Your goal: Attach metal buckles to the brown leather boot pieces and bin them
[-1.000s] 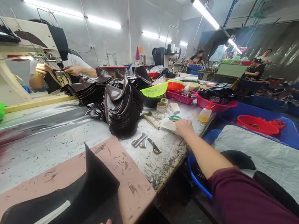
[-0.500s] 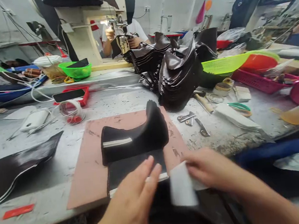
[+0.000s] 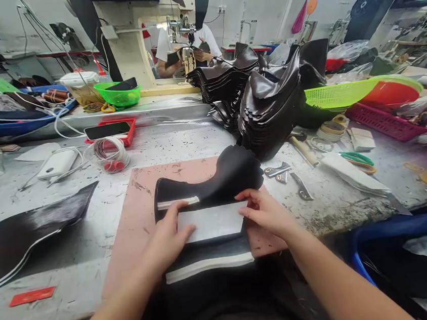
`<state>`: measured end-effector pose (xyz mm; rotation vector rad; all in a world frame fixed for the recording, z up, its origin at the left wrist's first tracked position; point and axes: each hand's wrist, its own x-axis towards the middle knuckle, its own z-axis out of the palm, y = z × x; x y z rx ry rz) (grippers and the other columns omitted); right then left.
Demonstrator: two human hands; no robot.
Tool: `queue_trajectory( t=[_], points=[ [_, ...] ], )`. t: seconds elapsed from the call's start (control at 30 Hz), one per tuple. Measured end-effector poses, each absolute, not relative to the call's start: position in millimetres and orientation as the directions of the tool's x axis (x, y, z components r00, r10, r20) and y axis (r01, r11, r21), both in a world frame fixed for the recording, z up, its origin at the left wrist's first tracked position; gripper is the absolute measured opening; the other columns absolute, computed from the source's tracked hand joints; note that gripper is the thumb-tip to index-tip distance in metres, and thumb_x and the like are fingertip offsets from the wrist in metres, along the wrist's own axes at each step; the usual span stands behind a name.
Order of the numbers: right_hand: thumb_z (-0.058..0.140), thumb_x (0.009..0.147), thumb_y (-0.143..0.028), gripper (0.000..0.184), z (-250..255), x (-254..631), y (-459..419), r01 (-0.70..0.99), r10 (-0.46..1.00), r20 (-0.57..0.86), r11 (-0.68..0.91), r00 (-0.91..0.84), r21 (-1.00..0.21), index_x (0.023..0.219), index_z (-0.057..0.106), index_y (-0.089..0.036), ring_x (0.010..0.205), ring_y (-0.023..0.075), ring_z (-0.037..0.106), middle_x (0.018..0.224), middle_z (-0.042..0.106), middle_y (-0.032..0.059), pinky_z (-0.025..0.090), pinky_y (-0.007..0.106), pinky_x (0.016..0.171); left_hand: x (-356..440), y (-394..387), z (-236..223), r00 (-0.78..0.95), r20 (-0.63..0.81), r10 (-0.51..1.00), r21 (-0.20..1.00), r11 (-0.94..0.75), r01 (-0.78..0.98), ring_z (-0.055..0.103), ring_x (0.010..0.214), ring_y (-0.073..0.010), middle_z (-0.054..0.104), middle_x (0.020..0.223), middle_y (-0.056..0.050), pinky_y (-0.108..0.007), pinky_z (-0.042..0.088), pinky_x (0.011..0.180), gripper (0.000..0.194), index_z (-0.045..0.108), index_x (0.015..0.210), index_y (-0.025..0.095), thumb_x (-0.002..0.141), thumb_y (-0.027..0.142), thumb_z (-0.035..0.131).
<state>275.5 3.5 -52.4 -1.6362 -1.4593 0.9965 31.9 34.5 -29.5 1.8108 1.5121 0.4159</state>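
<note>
A flat white rectangular strip (image 3: pixel 213 222) stretches between my hands, over a dark boot-shaped leather piece (image 3: pixel 223 179). My left hand (image 3: pixel 171 233) pinches its left end between thumb and fingers. At the other end, my right hand (image 3: pixel 262 211) grips the strip's right edge. Narrow white tape (image 3: pixel 178 203) runs along part of the dark piece just above the left hand. A longer white tape (image 3: pixel 209 267) crosses the dark material nearer to me. Whether the strip presses on the leather or hovers just over it, I cannot tell.
The dark piece rests on a pink board (image 3: pixel 129 230). Stacked brown leather pieces (image 3: pixel 269 108) stand behind it, before a sewing machine (image 3: pixel 121 42) where another person works. Scissors (image 3: pixel 358 161) and white strips (image 3: pixel 352 173) lie right. Another leather piece (image 3: pixel 33 230) lies left.
My right hand has brought the white strip left and up over the dark piece. My left hand has moved from an open pose to holding the strip's left end. The view has shifted slightly.
</note>
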Motion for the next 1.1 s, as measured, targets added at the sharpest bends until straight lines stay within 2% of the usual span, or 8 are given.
queue_trajectory(
  t=[0.2,0.33,0.43,0.57,0.67,0.8,0.9,1.1],
  points=[
    [0.057,0.070,-0.027,0.025,-63,277,0,0.543,0.994,-0.068,-0.102,0.082,-0.833,0.094,0.055,-0.021,0.061,0.0155,0.054,0.063,0.051,-0.0033,0.046,0.030,0.061,37,28,-38,0.279,-0.164,0.946,0.629,-0.118,0.769,0.050,0.052,-0.0179,0.034,0.053,0.008,-0.027,0.038,0.055,0.042,0.041,0.120,0.023,0.079,0.033,0.047],
    [0.051,0.075,-0.017,0.014,-50,268,-11,0.837,0.988,0.141,0.022,0.067,-0.547,0.086,0.056,-0.022,0.064,0.0187,0.054,0.069,0.054,0.0019,0.045,0.034,0.063,39,27,-37,0.301,-0.155,0.941,0.558,-0.169,0.813,0.054,0.056,-0.0202,0.041,0.055,0.006,-0.027,0.038,0.056,0.040,0.038,0.120,0.024,0.081,0.028,0.046],
    [0.047,0.079,-0.013,0.014,-41,251,-16,0.886,0.943,0.283,0.277,-0.176,-0.373,0.083,0.058,-0.021,0.072,0.0203,0.054,0.078,0.057,0.0053,0.045,0.036,0.069,40,25,-38,0.330,-0.126,0.935,0.532,-0.217,0.818,0.056,0.061,-0.0204,0.048,0.060,0.005,-0.027,0.039,0.058,0.032,0.042,0.114,0.025,0.083,0.024,0.046],
    [0.046,0.085,-0.011,0.015,-43,227,-10,0.740,0.874,0.210,0.484,-0.438,-0.467,0.087,0.058,-0.019,0.079,0.0179,0.051,0.086,0.058,0.0043,0.047,0.031,0.071,45,21,-38,0.362,-0.122,0.924,0.479,-0.264,0.837,0.057,0.063,-0.0184,0.055,0.066,0.003,-0.026,0.039,0.058,0.017,0.047,0.101,0.024,0.085,0.019,0.045],
    [0.051,0.084,-0.012,0.013,-54,219,-5,0.735,0.889,0.196,0.453,-0.414,-0.504,0.093,0.058,-0.019,0.084,0.0184,0.050,0.090,0.058,0.0042,0.048,0.032,0.076,45,17,-37,0.451,-0.081,0.889,0.275,-0.415,0.867,0.057,0.064,-0.0187,0.058,0.072,0.000,-0.027,0.038,0.054,0.012,0.053,0.087,0.022,0.088,0.020,0.041],
    [0.051,0.085,-0.016,0.025,-57,221,-5,0.784,0.858,0.215,0.514,-0.467,-0.347,0.109,0.057,-0.021,0.092,0.0219,0.050,0.105,0.057,0.0071,0.047,0.037,0.079,27,18,-37,0.704,0.144,0.695,-0.001,-0.711,0.703,0.054,0.094,-0.0248,0.059,0.102,-0.008,-0.035,0.043,0.074,0.014,0.059,0.090,0.020,0.086,0.014,0.046],
    [0.048,0.086,-0.015,0.029,-46,217,0,0.810,0.839,0.115,0.544,-0.533,-0.217,0.112,0.057,-0.024,0.087,0.0213,0.051,0.104,0.057,0.0071,0.046,0.033,0.070,5,24,-40,0.799,0.188,0.572,0.044,-0.817,0.575,0.049,0.103,-0.0225,0.060,0.107,-0.005,-0.036,0.041,0.086,0.020,0.057,0.104,0.020,0.088,0.015,0.048],
    [0.044,0.089,-0.019,0.033,-32,190,24,0.796,0.793,-0.088,0.589,-0.603,-0.138,0.119,0.055,-0.025,0.074,0.0174,0.050,0.088,0.058,0.0057,0.036,0.026,0.059,-17,33,-59,0.750,0.338,0.568,0.263,-0.822,0.505,0.054,0.091,-0.0174,0.061,0.097,-0.005,-0.030,0.045,0.080,0.017,0.059,0.094,0.019,0.090,0.023,0.044]
  ],
)
